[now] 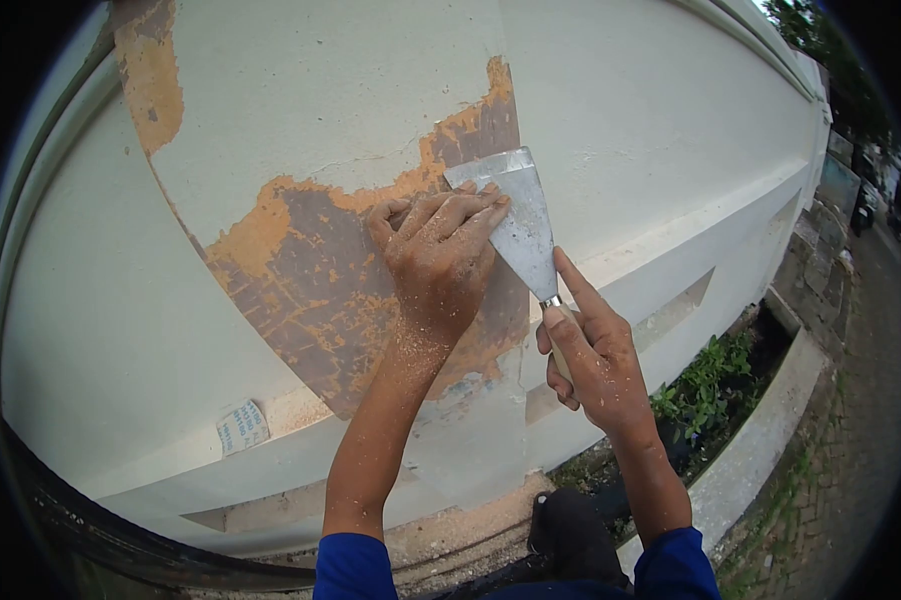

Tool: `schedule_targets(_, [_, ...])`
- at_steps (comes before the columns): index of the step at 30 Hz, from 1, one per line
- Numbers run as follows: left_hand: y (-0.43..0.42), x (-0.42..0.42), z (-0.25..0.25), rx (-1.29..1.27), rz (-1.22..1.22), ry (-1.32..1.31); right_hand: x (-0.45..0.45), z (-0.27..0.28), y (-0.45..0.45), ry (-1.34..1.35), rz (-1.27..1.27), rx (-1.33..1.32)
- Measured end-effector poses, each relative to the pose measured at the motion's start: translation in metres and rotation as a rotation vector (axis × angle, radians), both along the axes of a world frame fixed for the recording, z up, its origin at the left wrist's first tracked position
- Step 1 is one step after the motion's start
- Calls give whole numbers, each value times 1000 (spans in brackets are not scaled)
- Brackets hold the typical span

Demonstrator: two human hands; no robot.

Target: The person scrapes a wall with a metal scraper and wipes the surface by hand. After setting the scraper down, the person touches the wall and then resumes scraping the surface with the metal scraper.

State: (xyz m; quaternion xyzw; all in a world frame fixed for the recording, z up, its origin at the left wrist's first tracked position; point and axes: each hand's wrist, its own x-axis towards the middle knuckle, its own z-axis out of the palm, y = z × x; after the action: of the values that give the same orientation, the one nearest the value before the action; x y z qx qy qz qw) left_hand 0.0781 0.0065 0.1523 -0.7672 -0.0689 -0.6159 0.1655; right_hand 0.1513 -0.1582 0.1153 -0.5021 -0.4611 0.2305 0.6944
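My right hand is wrapped round the pale handle of a paint scraper, its index finger stretched along toward the blade. The wide metal blade lies against the wall at the upper edge of a stripped patch, which shows grey-brown and orange under the pale paint. On the blade's left side, my left hand presses with its fingertips; its fingers are bent, and the thumb side is partly hidden. Paint dust and small flakes cover the left hand and forearm.
A folded piece of printed paper rests on the wall's ledge at lower left. Green plants grow in a trough beside the wall at right, with a concrete curb and a paved path beyond. My dark-clad leg shows below.
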Motion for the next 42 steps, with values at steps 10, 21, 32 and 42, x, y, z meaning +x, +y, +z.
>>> schedule_targets(10, [0,-5,2,18,3,-21,-8,-2,6,3,-25,31])
schedule_targets(21, [1,-6,16,3,-29,-60,-12,5,8,2,4,52])
schedule_targets(32, [1,-11,13,-2,-16,-38,-15,9,6,69,40,29])
schedule_targets(42, [3,-13,18,17,-30,-54,-20,7,8,38,17,34])
